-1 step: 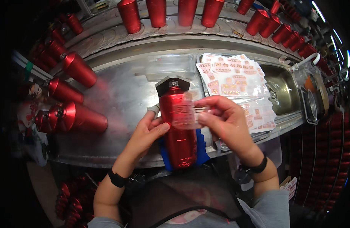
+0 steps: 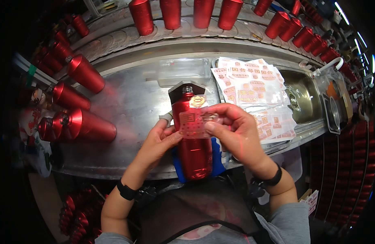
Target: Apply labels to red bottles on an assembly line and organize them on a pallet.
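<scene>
So your red metallic bottle with the short clear-looking neck (image 2: 193, 160) is at the middle of the front edge of the grey metal worktop (image 2: 134, 93), neck pointing toward the back edge, with a bright blue cloth (image 2: 218, 152) showing on both sides of its lower half. There's a dark, angular, flat-sided holder (image 2: 176, 92) around the neck end.

Your right hand (image 2: 234, 132) has a see-through film with printed gold-and-red marks (image 2: 192, 124) pinched between thumb and fingers, right over the bottle's upper body. Your left hand (image 2: 159, 138) is on the bottle's left side, fingers curled, thumb tip at the film's lower left corner. Can't tell if that one's actually gripping the film or the bottle, or just resting there.

Off to the right, you've got a messy pile of white sheets with red and gold prints (image 2: 252, 85), then a metal sink basin (image 2: 303, 95) toward the right end. A clear plastic tray (image 2: 181, 71) sits by the back edge, and more red metallic bottles (image 2: 94, 126) are bunched at the left end.
</scene>
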`<action>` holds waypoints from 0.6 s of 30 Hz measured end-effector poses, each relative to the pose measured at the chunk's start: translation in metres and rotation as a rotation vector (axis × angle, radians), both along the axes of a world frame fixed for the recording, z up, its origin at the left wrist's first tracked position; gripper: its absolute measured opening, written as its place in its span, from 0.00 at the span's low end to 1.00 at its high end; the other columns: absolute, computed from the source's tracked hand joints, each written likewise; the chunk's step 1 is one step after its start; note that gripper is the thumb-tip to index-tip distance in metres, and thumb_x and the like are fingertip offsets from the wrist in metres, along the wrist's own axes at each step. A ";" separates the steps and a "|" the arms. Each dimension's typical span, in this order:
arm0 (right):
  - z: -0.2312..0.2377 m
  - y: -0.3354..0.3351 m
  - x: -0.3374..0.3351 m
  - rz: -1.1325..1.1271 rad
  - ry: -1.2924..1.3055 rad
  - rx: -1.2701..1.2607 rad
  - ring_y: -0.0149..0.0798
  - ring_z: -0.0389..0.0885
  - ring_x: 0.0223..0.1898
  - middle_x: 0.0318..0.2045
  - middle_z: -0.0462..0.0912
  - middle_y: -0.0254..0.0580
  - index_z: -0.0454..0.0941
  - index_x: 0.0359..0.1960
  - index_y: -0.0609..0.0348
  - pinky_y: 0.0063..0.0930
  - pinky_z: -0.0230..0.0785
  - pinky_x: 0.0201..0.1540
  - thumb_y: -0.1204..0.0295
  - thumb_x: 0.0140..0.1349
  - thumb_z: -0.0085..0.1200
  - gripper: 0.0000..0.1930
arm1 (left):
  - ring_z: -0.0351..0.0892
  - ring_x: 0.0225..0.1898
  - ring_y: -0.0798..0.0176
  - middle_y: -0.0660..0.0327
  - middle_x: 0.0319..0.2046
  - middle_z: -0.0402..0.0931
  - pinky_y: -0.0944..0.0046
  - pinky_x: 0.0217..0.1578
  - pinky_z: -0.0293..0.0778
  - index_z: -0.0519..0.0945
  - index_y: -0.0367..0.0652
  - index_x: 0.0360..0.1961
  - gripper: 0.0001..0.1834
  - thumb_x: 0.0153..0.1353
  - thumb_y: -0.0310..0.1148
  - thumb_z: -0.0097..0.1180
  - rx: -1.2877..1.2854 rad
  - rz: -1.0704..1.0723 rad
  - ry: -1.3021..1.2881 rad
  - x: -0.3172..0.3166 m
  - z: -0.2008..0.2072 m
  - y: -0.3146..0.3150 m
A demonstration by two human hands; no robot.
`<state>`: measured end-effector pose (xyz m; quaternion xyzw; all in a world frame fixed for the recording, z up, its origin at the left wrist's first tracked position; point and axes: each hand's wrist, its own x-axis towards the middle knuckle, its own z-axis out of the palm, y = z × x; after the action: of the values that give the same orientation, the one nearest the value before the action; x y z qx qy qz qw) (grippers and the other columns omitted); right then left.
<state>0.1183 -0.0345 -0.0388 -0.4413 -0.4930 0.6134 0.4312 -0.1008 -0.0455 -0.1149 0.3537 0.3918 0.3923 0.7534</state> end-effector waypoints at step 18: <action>-0.043 -0.001 -0.010 -0.026 -0.187 0.040 0.15 0.64 0.22 0.21 0.70 0.23 0.70 0.57 0.61 0.12 0.57 0.25 0.77 0.61 0.61 0.23 | 0.70 0.63 0.59 0.49 0.61 0.67 0.61 0.62 0.68 0.53 0.38 0.71 0.40 0.65 0.33 0.62 0.085 0.158 -0.013 0.018 -0.005 -0.006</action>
<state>0.1087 -0.0355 -0.0821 -0.4942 -0.5374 0.5540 0.4000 -0.0832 -0.0519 -0.1198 0.3509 0.3967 0.4692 0.7067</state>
